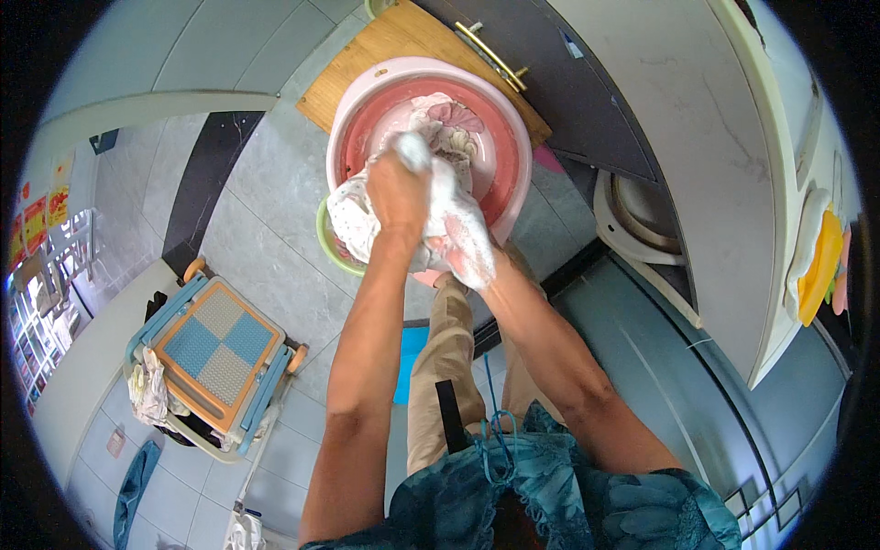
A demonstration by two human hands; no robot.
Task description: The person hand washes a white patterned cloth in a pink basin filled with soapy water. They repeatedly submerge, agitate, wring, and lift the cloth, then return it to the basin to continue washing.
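Over a pink plastic basin [505, 168], both my hands work on a white patterned cloth [354, 213] covered in suds. My left hand [399, 192] is closed around a bunched, foamy part; motion blurs it. Foam coats my right hand [467, 251], which lies against the cloth nearer to my body, its fingers partly hidden by suds and fabric. More wet fabric with a pinkish leaf pattern [457, 117] rests inside the basin. Under the basin's left side shows the rim of a green basin [330, 251].
The pink basin stands on a wooden board [326, 100] beside a dark cabinet with a brass-coloured handle [491, 55]. A folding laundry cart [220, 344] with clothes stands at left. A pale countertop [694, 103] juts in at right, with a yellow item [818, 265] at its edge.
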